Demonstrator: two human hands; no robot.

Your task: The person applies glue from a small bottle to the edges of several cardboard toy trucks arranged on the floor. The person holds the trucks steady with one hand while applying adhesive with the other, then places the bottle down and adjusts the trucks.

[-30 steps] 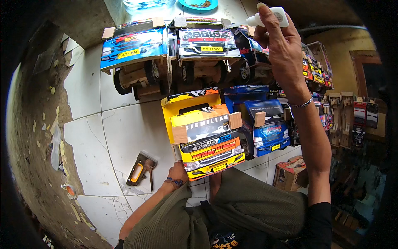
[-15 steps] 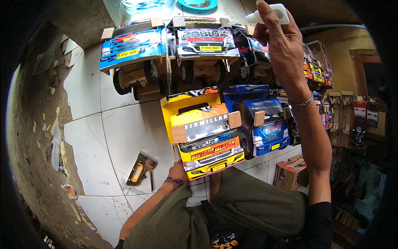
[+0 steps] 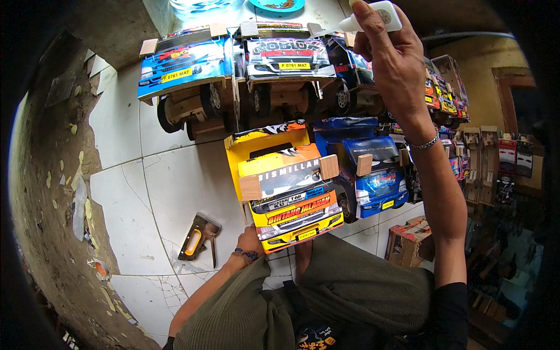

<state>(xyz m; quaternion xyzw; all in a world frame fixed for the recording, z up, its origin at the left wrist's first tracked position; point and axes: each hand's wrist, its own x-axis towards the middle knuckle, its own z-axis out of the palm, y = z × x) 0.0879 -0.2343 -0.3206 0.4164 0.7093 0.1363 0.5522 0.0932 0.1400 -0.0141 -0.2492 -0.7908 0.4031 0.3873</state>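
Note:
My right hand (image 3: 396, 70) is raised at the top, closed round a small white squeeze bottle (image 3: 386, 16) with a thin nozzle. That nozzle points left, its tip close to a small wooden block on the upper corner of a white toy truck (image 3: 289, 56). Low in the middle, my left hand (image 3: 249, 240) is at the lower left corner of a yellow and orange toy truck (image 3: 300, 201); the truck hides most of its fingers, which appear to grip it. Wooden blocks stick out at both sides of this truck's windscreen. A blue toy truck (image 3: 379, 189) stands beside it.
A light-blue toy truck (image 3: 186, 64) and a dark one (image 3: 356, 73) flank the white truck. On the tiled floor (image 3: 125, 204) at left lies a staple gun (image 3: 199, 238). A cardboard box (image 3: 408, 242) stands at right; a turquoise plate (image 3: 280, 6) is at the top.

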